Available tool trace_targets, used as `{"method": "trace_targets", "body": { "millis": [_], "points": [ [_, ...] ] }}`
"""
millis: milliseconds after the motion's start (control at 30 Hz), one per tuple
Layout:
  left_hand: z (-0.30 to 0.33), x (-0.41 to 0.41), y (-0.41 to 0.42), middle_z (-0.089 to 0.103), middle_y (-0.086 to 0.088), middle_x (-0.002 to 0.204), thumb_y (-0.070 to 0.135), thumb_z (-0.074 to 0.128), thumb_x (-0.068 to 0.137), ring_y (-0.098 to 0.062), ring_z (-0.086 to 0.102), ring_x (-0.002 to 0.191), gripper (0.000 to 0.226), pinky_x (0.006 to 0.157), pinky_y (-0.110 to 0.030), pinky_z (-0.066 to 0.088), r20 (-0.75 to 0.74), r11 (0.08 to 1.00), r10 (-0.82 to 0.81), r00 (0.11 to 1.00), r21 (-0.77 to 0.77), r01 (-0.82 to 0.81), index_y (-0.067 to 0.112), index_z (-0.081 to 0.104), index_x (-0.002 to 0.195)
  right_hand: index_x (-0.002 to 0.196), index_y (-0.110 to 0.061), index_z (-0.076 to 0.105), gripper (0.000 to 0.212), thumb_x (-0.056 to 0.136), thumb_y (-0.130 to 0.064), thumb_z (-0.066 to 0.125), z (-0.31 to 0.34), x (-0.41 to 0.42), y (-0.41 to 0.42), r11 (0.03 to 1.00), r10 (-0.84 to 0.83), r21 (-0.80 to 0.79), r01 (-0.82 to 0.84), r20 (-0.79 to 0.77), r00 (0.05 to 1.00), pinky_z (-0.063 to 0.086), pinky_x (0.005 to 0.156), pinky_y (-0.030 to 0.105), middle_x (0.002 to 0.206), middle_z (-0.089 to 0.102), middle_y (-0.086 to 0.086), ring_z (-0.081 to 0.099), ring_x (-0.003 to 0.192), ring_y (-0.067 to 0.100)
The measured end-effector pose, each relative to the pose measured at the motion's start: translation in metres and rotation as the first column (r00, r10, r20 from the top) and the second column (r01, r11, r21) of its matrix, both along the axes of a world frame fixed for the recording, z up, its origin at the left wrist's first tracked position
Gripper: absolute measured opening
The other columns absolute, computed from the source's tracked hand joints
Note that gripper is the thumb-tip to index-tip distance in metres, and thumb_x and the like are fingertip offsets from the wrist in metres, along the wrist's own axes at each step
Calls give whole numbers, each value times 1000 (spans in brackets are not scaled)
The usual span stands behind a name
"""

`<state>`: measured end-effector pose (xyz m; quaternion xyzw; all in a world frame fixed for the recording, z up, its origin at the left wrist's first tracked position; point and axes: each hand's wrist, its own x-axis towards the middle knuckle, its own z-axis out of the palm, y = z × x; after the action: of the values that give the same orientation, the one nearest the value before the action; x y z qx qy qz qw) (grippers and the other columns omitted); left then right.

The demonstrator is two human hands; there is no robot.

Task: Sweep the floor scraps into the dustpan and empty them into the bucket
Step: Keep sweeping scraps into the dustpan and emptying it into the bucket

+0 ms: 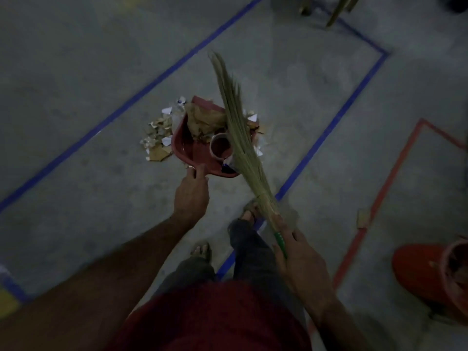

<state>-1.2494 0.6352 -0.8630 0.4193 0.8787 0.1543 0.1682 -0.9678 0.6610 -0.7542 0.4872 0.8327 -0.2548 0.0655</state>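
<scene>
A dim view looked down from head height onto a grey concrete floor (76, 72) marked with blue tape lines (141, 95) and a red tape line (374, 203). The person's red shirt (215, 320), dark trousers (253, 252) and sandalled feet filled the bottom centre. At the lower right edge sat an orange bucket (417, 272), partly cut off, well apart from the sweeping. A grass broom (238, 127) slanted from lower right up across the middle, its bristles lying over a red dustpan (192, 150) that rested on the floor. The right hand (301, 264) held the broom's green handle (281, 243), fingers wrapped around it. The left hand (191, 193) gripped the near end of the dustpan, fingers curled over its handle. Inside the pan lay crumpled brown paper (205, 120) and a small paper cup (220, 146) on its side. Scraps of paper and cardboard (158, 136) remained on the floor, touching the pan's left edge.
</scene>
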Motion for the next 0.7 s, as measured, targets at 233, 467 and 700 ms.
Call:
{"method": "trace_targets", "body": {
  "millis": [233, 467, 700],
  "points": [
    [73, 67, -22, 50, -16, 111, 17, 47, 101, -34, 55, 79, 21, 56, -40, 41, -44, 985, -129, 991, 110, 133, 13, 44, 121, 156, -38, 19, 71, 97, -33, 57, 43, 62, -55, 991, -71, 105, 80, -93, 993, 45, 49, 30, 79, 45, -4, 49, 60, 14],
    [111, 167, -7, 53, -18, 109, 17, 46, 100, -35, 56, 86, 21, 59, -38, 37, -107, 943, -261, 959, 185, 277, 11, 47, 121, 157, -44, 0, 77, 99, -37, 50, 61, 175, -64, 971, -147, 169, 172, -151, 978, 51, 54, 38, 85, 46, -2, 48, 63, 14],
    [108, 344, 28, 54, -19, 113, 21, 48, 102, -37, 57, 83, 21, 59, -40, 41, -46, 900, -391, 919, 187, 392, 16, 41, 121, 158, -40, 9, 74, 98, -37, 52, 76, 339, -70, 933, -304, 184, 308, -48, 951, 48, 52, 33, 93, 46, -2, 48, 64, 14]
  ]
}}
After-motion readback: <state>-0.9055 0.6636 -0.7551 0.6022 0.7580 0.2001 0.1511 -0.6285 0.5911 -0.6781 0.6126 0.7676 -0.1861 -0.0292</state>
